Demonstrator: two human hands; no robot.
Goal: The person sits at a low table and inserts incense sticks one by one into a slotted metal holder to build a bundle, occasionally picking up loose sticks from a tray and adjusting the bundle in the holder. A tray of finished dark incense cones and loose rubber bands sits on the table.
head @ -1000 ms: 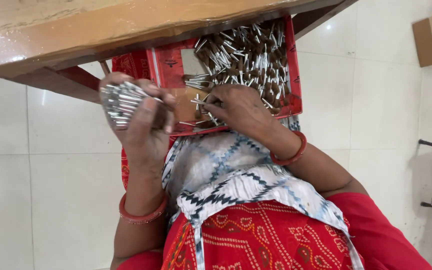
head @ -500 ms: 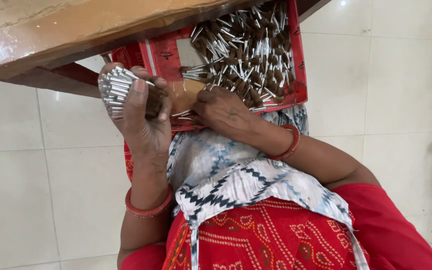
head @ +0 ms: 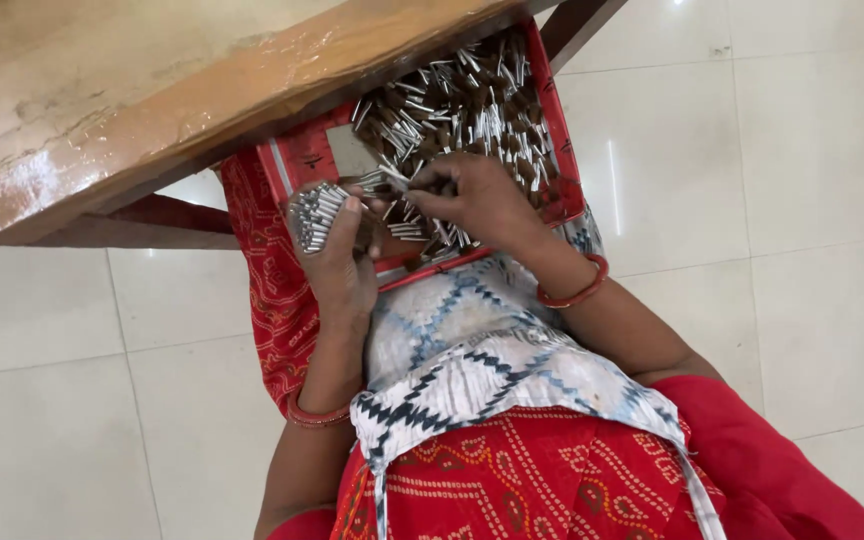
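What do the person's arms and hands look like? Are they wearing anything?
Both arms are bare, with no sleeves showing on the forearms. The left hand has a red bangle on its wrist. The right hand has a red bangle too. No gloves, and I can't see any rings.

Red tray [head: 304,160] rests on the lap, over a white-and-blue patterned cloth [head: 472,340]; heaped with small brown sticks with silver tips [head: 462,110]. Worn wooden table [head: 152,90] overhangs the tray's far end. White tiled floor [head: 772,200] below.
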